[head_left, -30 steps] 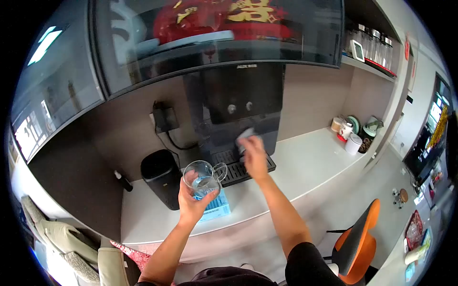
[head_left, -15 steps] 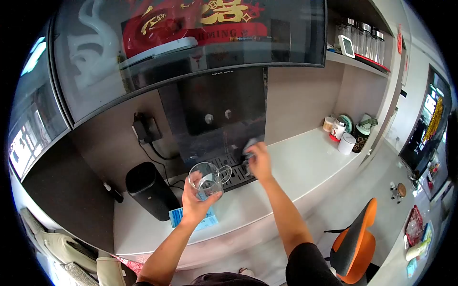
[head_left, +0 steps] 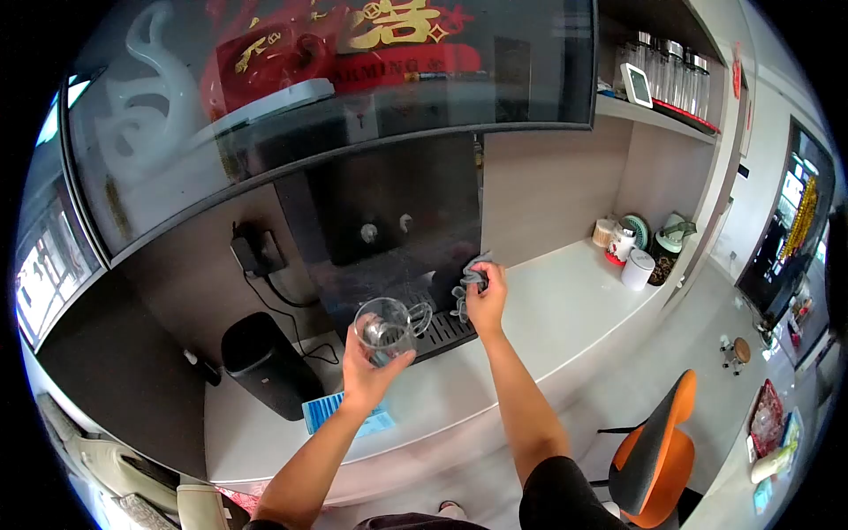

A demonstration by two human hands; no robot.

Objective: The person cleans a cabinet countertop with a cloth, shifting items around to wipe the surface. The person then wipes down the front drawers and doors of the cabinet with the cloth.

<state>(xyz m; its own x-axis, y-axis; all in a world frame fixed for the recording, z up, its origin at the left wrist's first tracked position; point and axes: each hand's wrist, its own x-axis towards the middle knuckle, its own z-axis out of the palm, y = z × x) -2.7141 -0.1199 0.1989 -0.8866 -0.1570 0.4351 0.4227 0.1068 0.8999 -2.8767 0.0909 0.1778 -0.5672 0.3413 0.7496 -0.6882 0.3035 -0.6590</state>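
My left hand (head_left: 368,375) is wrapped round a clear glass mug (head_left: 383,329), raised above the counter with its handle pointing right. In my right hand (head_left: 488,300) a crumpled grey cloth (head_left: 465,284) is pinched, part of it hanging below the fingers. That hand is at the right edge of a black built-in water dispenser (head_left: 389,208). Below the dispenser's two spouts sits a slotted drip tray (head_left: 449,334), partly hidden by the mug. A blue and white box (head_left: 364,417) lies on the counter below my left hand.
A black cylindrical speaker (head_left: 269,367) stands left of the box, its cable running to a wall plug (head_left: 256,250). White canisters (head_left: 638,269) and jars stand at the counter's right end. A glass-fronted cabinet (head_left: 353,97) overhangs the counter. An orange and grey chair (head_left: 658,459) is lower right.
The cloth, smeared by motion before, now shows more clearly and bunched at the dispenser's right edge. The camera view has shifted slightly. My left hand still holds the mug.
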